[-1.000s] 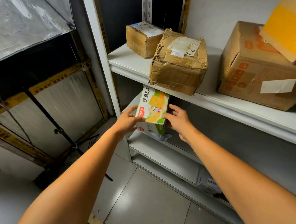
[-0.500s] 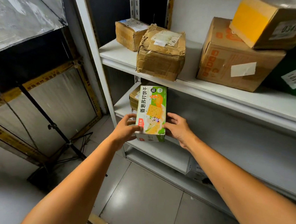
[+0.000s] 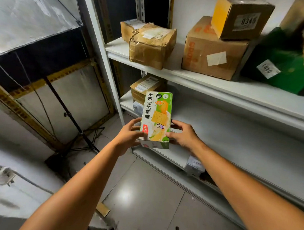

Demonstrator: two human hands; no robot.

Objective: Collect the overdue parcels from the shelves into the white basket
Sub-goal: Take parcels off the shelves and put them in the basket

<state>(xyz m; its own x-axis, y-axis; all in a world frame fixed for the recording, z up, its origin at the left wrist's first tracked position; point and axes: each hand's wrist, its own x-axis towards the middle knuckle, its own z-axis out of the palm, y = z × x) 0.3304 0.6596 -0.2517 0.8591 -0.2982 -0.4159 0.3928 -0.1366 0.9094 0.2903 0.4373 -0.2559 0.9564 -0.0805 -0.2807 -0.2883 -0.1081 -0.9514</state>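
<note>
I hold a green and white cracker box (image 3: 156, 118) in front of the white shelving unit (image 3: 238, 95), clear of the middle shelf. My left hand (image 3: 130, 133) grips its left side and my right hand (image 3: 182, 134) grips its right side, both near the lower end. Brown cardboard parcels (image 3: 152, 45) sit on the upper shelf, and another brown parcel (image 3: 146, 86) lies at the back left of the middle shelf. No white basket is in view.
A large carton (image 3: 213, 54) with a yellow-faced box (image 3: 241, 17) on top and a green box (image 3: 282, 69) fill the upper shelf's right side. A small white box (image 3: 194, 165) lies on the low shelf. A light stand (image 3: 72, 120) stands at left on the tiled floor.
Both hands have drawn the cracker box out from under the upper shelf and toward me. The view has shifted right, showing more of the upper shelf.
</note>
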